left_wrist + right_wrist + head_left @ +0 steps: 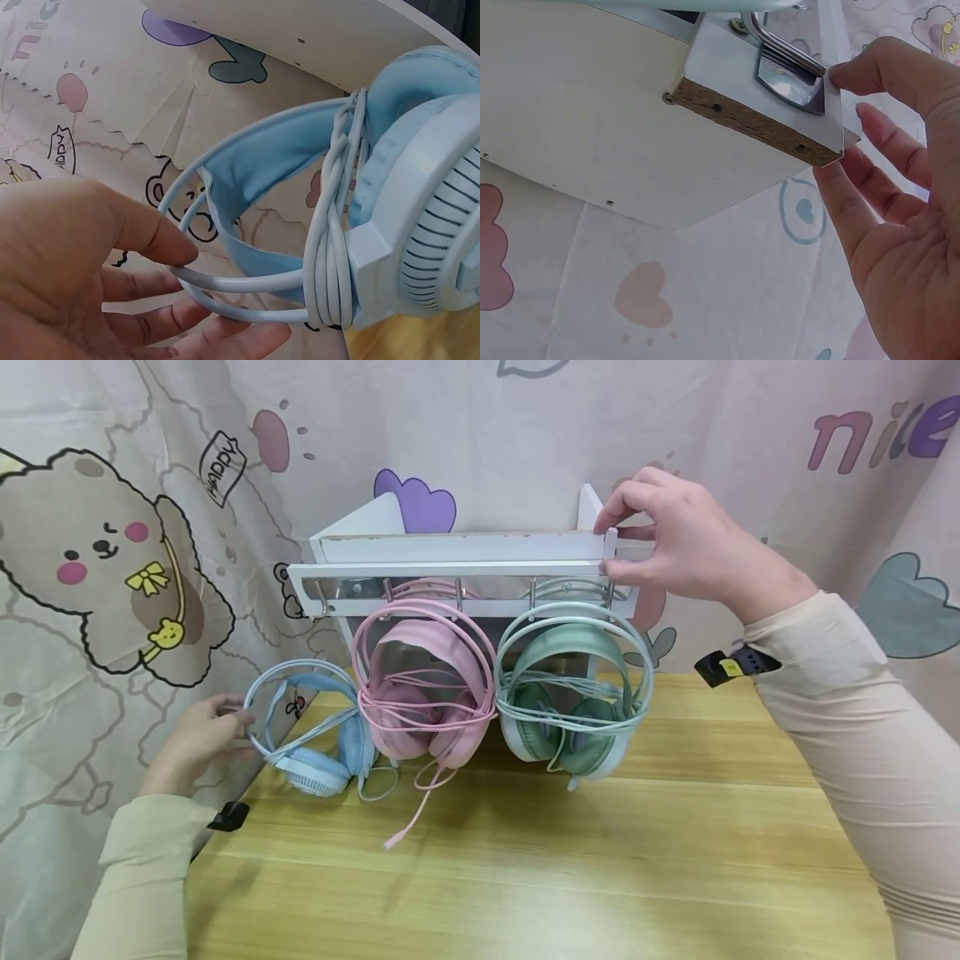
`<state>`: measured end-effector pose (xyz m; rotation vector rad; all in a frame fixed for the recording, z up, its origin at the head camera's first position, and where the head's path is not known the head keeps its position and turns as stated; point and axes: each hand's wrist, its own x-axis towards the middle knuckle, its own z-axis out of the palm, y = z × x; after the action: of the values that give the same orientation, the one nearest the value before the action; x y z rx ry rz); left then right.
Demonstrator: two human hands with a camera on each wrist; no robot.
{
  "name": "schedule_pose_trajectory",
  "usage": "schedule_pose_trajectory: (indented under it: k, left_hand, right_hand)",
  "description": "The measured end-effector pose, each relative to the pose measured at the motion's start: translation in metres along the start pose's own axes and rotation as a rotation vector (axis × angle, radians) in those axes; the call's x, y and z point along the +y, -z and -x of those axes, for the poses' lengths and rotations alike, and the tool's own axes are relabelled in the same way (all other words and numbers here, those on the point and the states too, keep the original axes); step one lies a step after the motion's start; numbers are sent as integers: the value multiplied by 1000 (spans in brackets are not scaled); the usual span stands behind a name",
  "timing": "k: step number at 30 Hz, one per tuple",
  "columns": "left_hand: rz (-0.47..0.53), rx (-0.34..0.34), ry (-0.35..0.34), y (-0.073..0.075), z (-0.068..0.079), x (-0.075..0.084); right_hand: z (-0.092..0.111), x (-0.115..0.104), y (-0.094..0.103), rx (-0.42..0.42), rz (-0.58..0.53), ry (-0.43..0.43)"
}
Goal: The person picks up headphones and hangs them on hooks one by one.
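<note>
At the left, my left hand (197, 742) pinches the headband of light blue headphones (318, 772) between thumb and fingers. Their cord is wound around the headband beside an ear cup (431, 240), as the left wrist view shows. My right hand (678, 539) grips the right end of a white rack (465, 549), thumb in front and fingers behind. In the right wrist view the thumb lies beside a metal hook (787, 49). Pink headphones (401, 735) and green headphones (607, 752) hang from the rack's front hooks, their cords wrapped round them.
Another hook (322, 600) sits at the rack's left end, above the blue headphones. A wooden tabletop (525, 877) lies below. Printed curtains (510, 452) stand close behind the rack and along the left side. The pink cord's plug end (397, 839) dangles forward.
</note>
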<state>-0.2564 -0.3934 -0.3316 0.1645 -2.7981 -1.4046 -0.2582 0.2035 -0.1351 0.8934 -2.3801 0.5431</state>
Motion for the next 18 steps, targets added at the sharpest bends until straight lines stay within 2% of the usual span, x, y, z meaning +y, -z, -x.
schedule_pose_trajectory:
  k: [9,13,18]
  left_hand:
    - [37,-2,-21,0,0,-1]
    - [64,-5,-47,0,1,1]
    - [45,7,-103,0,2,4]
  right_hand:
    - [-2,0,5,-43,28,3]
    - [-4,-1,6,-67,42,0]
    - [-6,-2,8,-97,62,-8]
